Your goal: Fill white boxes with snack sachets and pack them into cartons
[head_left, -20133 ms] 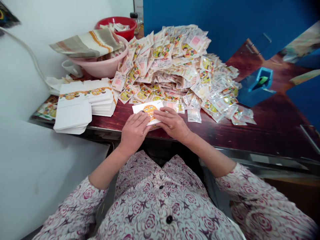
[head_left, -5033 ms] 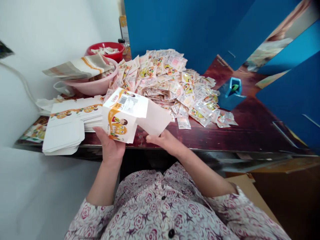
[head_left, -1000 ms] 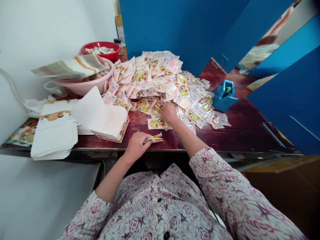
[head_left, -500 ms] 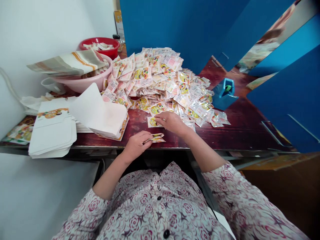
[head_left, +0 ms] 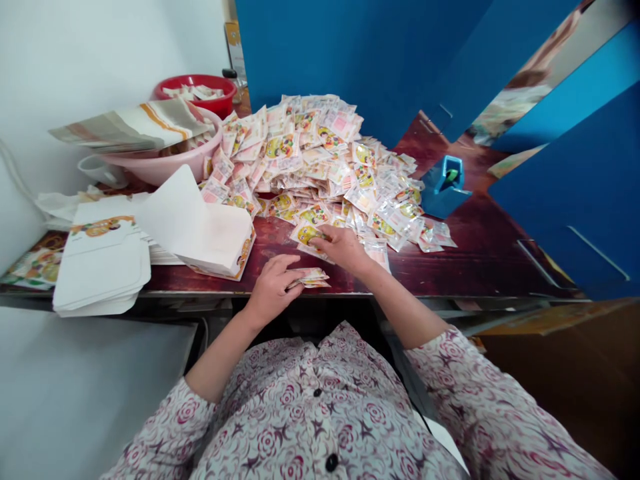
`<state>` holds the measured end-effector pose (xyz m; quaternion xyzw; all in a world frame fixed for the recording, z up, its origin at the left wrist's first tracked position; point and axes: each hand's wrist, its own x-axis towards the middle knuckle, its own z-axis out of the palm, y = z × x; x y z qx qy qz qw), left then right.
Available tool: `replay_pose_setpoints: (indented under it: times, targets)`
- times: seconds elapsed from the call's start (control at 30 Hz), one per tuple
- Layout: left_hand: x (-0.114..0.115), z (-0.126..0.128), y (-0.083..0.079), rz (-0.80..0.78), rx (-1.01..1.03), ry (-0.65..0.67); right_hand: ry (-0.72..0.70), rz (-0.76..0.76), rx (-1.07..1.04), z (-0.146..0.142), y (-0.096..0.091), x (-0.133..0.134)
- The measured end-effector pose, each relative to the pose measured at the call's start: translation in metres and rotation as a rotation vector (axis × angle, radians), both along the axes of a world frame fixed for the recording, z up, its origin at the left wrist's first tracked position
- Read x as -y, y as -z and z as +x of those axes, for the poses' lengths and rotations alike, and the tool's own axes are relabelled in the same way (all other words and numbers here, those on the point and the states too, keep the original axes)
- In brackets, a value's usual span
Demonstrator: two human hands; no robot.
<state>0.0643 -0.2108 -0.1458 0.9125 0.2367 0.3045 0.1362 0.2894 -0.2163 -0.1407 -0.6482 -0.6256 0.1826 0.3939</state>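
Observation:
My left hand [head_left: 273, 287] is closed around a small stack of sachets [head_left: 315, 277] by the table's front edge. Just beyond it, my right hand [head_left: 345, 250] pinches one sachet [head_left: 304, 233] with a yellow cartoon print; that sachet is tilted over another on the table. Behind both hands rises a large heap of sachets [head_left: 310, 160], clear and pink-white with yellow pictures. To the left of my left hand stands an open white carton [head_left: 220, 233] with its flap up and an orange printed side. What lies inside the carton is hard to see.
Flat white cartons [head_left: 103, 267] lie stacked at the left, overhanging the table edge. Behind them are a pink basin [head_left: 160, 167] with a striped cloth [head_left: 150, 127] on it, a red basin [head_left: 220, 103] and a white mug [head_left: 103, 172]. A blue tape dispenser [head_left: 443, 193] stands right.
My right hand's sachet has been lifted and tilted up from the table. The fingers of my left hand have spread slightly around its stack, which stays by the edge.

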Motion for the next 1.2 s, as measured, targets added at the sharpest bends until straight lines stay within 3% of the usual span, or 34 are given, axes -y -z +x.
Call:
replay_pose_setpoints:
  times: [0.17, 0.27, 0.4, 0.47, 0.53, 0.6, 0.67, 0.73, 0.83, 0.97, 1.03, 1.13, 1.2]
  targets:
    - [-0.001, 0.001, -0.002, -0.105, -0.061, 0.039, -0.027, 0.037, -0.134, 0.003, 0.010, -0.006]
    - [0.000, 0.002, -0.003, -0.128, -0.085, -0.017, -0.073, 0.165, -0.036, 0.005, 0.008, -0.009]
    - [0.002, 0.000, -0.002, -0.083, -0.065, 0.026, 0.052, 0.262, 0.111, -0.001, -0.005, 0.000]
    - [0.003, -0.001, -0.001, 0.014, -0.024, 0.048, -0.007, 0.191, 0.158, -0.008, -0.011, 0.011]
    - [0.002, -0.002, 0.000, 0.093, -0.011, 0.033, -0.158, 0.068, 0.155, -0.017, -0.013, 0.022]
    - [0.001, -0.003, 0.001, 0.100, -0.036, 0.042, -0.355, -0.065, 0.094, -0.022, -0.015, 0.030]
    - [-0.002, -0.004, 0.000, 0.047, -0.052, 0.082, -0.452, -0.163, 0.028, -0.022, -0.018, 0.031]
    - [-0.004, -0.004, -0.001, -0.014, -0.046, 0.115, -0.343, -0.178, 0.061, -0.017, -0.022, 0.026]
    - [-0.005, -0.002, -0.005, -0.096, -0.056, 0.081, -0.031, -0.132, 0.329, -0.008, -0.025, 0.011]
    - [-0.001, 0.003, -0.007, -0.251, -0.154, -0.135, 0.063, -0.236, 0.610, -0.004, -0.015, -0.006]
    - [0.001, 0.004, -0.007, -0.260, -0.196, -0.160, 0.089, -0.235, 0.568, -0.004, -0.008, -0.011]
    - [0.004, 0.003, -0.006, -0.218, -0.219, -0.069, 0.117, -0.160, 0.369, -0.003, 0.000, -0.011]
    - [0.004, 0.001, -0.006, -0.191, -0.184, -0.035, 0.064, -0.088, 0.216, -0.005, 0.000, -0.005]
